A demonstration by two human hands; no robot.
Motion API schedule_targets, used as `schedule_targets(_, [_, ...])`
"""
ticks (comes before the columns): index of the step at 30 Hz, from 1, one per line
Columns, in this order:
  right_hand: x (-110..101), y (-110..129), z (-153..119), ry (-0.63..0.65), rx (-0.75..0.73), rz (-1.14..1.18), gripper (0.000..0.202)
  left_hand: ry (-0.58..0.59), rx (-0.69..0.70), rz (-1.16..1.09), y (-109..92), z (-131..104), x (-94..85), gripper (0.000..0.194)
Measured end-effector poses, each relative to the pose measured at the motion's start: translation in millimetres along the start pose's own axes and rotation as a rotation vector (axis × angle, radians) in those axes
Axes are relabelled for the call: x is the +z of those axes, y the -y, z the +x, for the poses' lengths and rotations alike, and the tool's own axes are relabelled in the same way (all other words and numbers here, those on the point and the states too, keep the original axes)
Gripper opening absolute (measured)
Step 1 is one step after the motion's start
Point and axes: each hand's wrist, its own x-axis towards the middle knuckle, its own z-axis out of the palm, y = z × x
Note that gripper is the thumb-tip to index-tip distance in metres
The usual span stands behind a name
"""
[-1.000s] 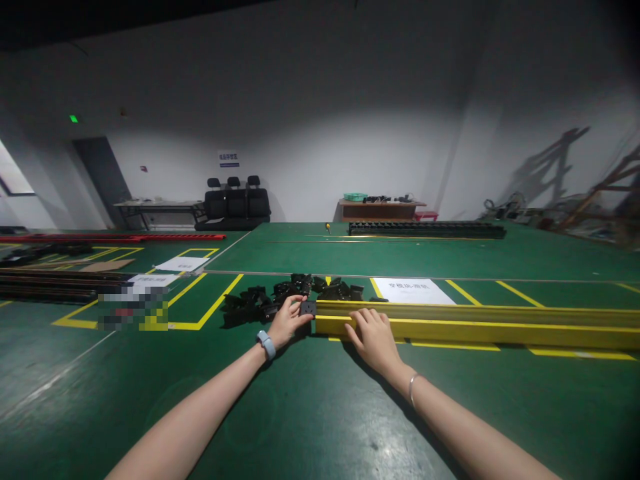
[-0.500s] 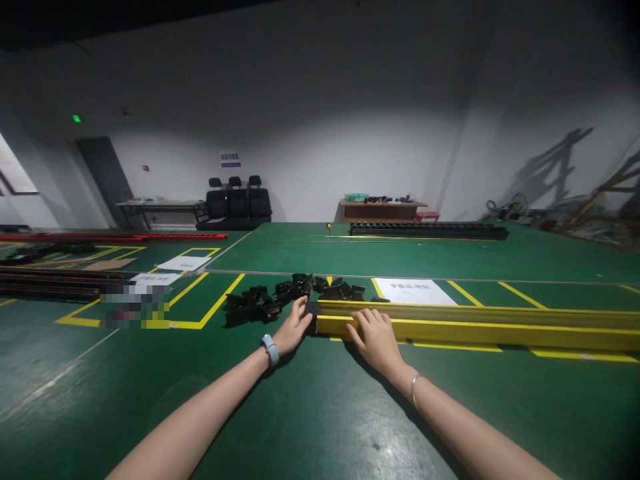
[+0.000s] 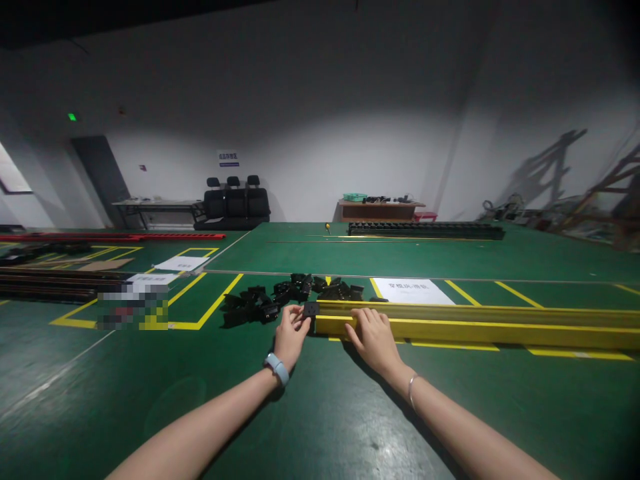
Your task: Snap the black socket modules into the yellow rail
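Observation:
A long yellow rail (image 3: 475, 331) with a channel along its top lies across the green table. At its left end sits a black block (image 3: 311, 309), partly covered by my fingers. My left hand (image 3: 291, 337), with a blue watch band at the wrist, is closed on that block, thumb at the near side. My right hand (image 3: 375, 337), wearing a thin bracelet, rests over the rail near its left end, fingers bent over the top and thumb on the near face. Just behind my left hand lies a pile of black blocks (image 3: 255, 301).
A printed white sheet (image 3: 413, 291) lies behind the rail. Yellow tape (image 3: 220, 303) marks areas on the table (image 3: 310, 413). Dark rails (image 3: 50, 283) and a red rail (image 3: 165, 237) lie to the left, and a black slotted rail (image 3: 425, 231) farther back.
My left hand has shifted slightly, its wrist turned and its fingers drawn in at the block's left side. The right hand keeps its place on the rail.

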Motion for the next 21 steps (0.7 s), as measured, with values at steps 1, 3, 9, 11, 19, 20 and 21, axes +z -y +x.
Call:
schedule_targets(1, [0,0,0,-0.006,0.001,0.003,0.026,0.014,-0.001,-0.022,1,0,0.1,0.032])
schedule_targets(3, [0,0,0,-0.015,0.0,0.015,0.026,0.052,0.001,-0.062,1,0,1.5,0.032])
schedule_targets(9, [-2,4,1,-0.011,-0.017,0.03,0.029,0.151,0.051,0.041,-10,-7,7.0,0.028])
schedule_targets(11, [-4,5,1,-0.003,-0.043,0.033,0.03,0.168,0.064,0.131,-13,-3,3.1,0.028])
schedule_targets(19, [-10,12,9,0.047,-0.113,0.035,0.037,-0.156,0.372,1.086,-10,30,-51.1,0.026])
schedule_targets(20, [-9,15,12,0.066,-0.119,0.031,0.04,-0.178,0.369,1.192,-8,30,-55.3,0.03])
schedule_targets(21, [-8,18,15,0.088,-0.125,0.026,0.043,-0.199,0.359,1.273,-6,29,-58.0,0.033])
